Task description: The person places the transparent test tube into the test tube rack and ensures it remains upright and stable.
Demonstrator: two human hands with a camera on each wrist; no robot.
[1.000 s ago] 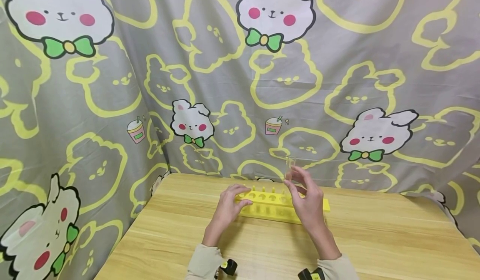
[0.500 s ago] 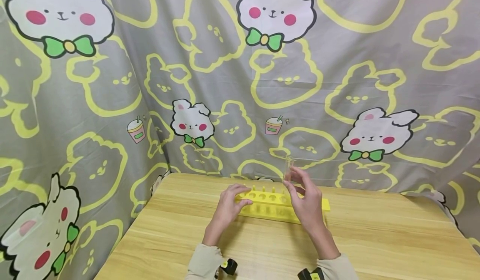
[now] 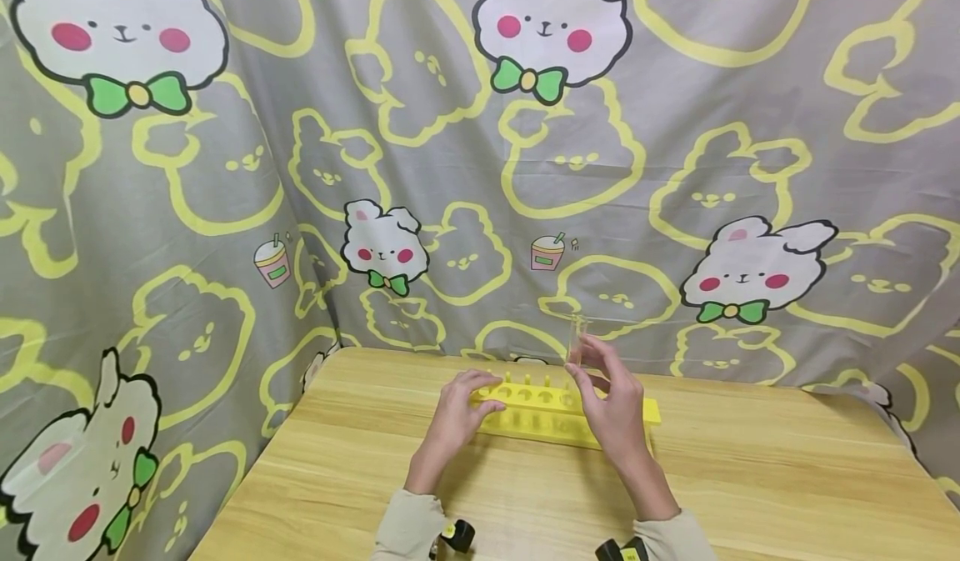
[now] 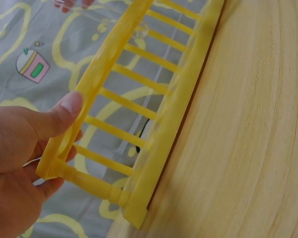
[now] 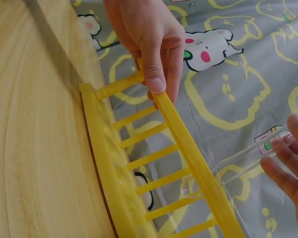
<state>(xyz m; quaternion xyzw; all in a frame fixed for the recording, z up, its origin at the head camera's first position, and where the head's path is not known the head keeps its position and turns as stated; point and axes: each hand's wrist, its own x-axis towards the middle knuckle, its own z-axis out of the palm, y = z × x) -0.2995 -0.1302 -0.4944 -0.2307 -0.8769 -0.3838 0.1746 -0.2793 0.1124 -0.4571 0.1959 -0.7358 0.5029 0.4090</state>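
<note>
A yellow test tube rack (image 3: pixel 540 436) stands upright on the table. My left hand (image 3: pixel 453 407) grips its left end, with the thumb (image 4: pixel 72 105) on the near side of the top plate and fingers behind. In my right hand (image 3: pixel 617 398) a clear glass test tube (image 3: pixel 577 340) is pinched between thumb and fingers, nearly upright. The right wrist view shows the tube's rounded bottom (image 5: pixel 190 188) just below the rack's top plate (image 5: pixel 186 144), through one of the holes. Round holes to the left of the tube show no tubes in them.
The wooden table (image 3: pixel 360 428) reaches out on both sides of the rack. Close behind it hangs a grey patterned curtain (image 3: pixel 450 169). A row of yellow pegs (image 3: pixel 527 380) rises along the rack's back.
The right hand and the test tube have shifted very slightly left, and the tube stands a little straighter. The left hand and rack have stayed still.
</note>
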